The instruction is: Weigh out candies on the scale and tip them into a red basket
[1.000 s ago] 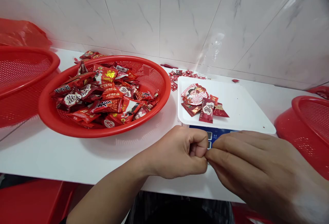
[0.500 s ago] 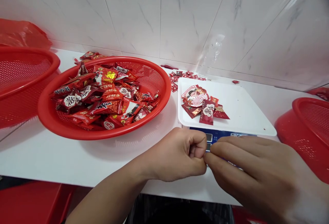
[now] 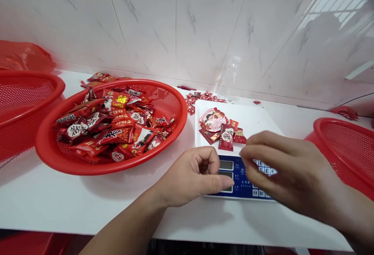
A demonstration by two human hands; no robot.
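Note:
My left hand (image 3: 193,177) is in front of the scale, fingers curled into a loose fist, thumb stretched toward the display. Whether anything lies inside it is hidden. To its right, my right hand (image 3: 286,169) hangs over the keypad, its fingertips pressed together and slightly blurred; I cannot make out anything between them. The digital scale (image 3: 238,186) has a blue panel and a white weighing tray (image 3: 263,116). On that tray lie a round red-and-white sticker or card (image 3: 212,120) and several red candy packets (image 3: 226,137). My right fingertips are just in front of these packets.
A red plastic basket (image 3: 169,146) heaped with wrapped candies (image 3: 117,130) stands at left. Other red baskets stand at the far left (image 3: 29,107) and right (image 3: 344,142). Small red packets (image 3: 204,98) lie behind the scale, along the tiled wall (image 3: 198,25).
My hands, which were touching at the fingertips, have come apart; the right moved slightly up and right. My left thumb has straightened. The view has shifted, showing more of the scale's panel.

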